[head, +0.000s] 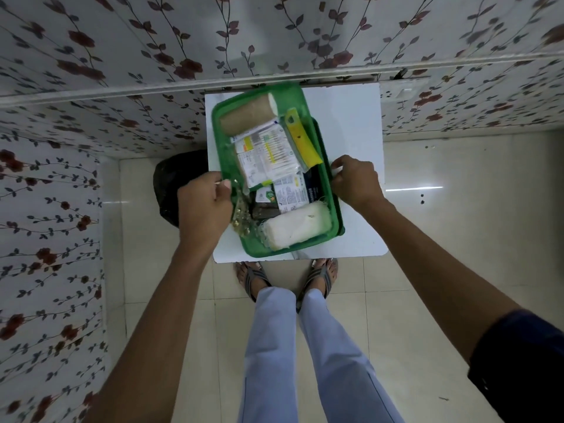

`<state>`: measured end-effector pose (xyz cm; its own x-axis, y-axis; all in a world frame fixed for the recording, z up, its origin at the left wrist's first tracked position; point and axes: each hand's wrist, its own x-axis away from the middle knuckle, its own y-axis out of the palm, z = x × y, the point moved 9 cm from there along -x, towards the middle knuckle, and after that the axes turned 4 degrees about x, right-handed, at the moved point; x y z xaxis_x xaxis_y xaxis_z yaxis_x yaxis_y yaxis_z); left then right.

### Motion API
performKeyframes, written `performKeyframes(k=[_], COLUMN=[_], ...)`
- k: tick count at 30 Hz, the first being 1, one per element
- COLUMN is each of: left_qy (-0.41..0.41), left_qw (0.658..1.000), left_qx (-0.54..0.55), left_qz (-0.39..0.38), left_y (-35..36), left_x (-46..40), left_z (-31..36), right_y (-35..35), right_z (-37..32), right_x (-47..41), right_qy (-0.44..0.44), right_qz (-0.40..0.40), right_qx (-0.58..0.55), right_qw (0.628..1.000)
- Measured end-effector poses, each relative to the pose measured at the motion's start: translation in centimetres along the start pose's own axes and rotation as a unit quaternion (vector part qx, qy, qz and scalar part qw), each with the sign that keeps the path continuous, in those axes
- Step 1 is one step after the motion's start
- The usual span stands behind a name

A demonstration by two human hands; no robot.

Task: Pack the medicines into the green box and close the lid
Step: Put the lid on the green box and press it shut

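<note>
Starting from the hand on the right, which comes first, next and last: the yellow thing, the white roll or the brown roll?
From the right hand:
1. The yellow thing, just up and left of it inside the green box.
2. The white roll, below it at the box's near end.
3. The brown roll, at the far left corner.

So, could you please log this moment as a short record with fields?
surface: small white table
container: green box, filled
lid: translucent green lid, held tilted over the box, not seated
contents seen: brown bandage roll, white gauze roll, yellow pack, medicine packets
left hand: gripping the lid's left edge
right hand: at the lid's right edge
</note>
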<state>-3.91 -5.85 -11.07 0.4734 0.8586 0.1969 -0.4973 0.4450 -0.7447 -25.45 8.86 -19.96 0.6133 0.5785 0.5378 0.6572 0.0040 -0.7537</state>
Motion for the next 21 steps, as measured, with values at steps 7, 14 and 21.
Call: performKeyframes(k=[7,14,21], left_qy=[-0.002,-0.054,-0.158], left_qw=[0.999,0.998,0.967], left_qx=[0.004,0.041,0.187], left_qz=[0.037,0.000,-0.072], left_y=[-2.1,3.1,4.6], left_x=[-0.3,-0.1,-0.2], left_z=[-0.5,-0.3,-1.2], right_y=[-6.8,-11.2,-4.8], right_z=[1.1,-5.4,-8.4], right_x=[1.9,8.1,6.9], right_qy=[0.050,-0.086,-0.137], right_qz=[0.132,0.243,0.152], right_qx=[-0.022,0.067,0.084], right_qw=[0.990,0.964,0.975])
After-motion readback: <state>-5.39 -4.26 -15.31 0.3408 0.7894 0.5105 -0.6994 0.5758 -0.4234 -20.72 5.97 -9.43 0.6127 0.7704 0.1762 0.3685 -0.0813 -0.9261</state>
